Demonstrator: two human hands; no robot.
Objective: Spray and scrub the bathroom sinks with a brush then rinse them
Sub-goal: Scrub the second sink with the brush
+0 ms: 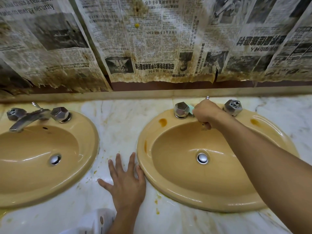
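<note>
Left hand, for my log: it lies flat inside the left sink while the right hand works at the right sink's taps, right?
No: the head view shows the left hand flat on the counter beside the right sink; the rest holds.

You have two oval tan sinks sunk side by side in the marble tabletop (118, 125). Your left sink (91, 141) is glossy, with a chrome drain (54, 159) in the bowl and a chrome spout (25, 121) angled over its back edge between two faceted knobs (60, 114). Your right sink (148, 174) matches it, shines wet, and carries orange stains (163, 122) on the rim: one at each back corner and a streak down the left side. The brush (191, 109) shows only as a pale teal sliver, gripped in your right hand (205, 114) at the back rim, just beside the left knob (181, 109)
</note>
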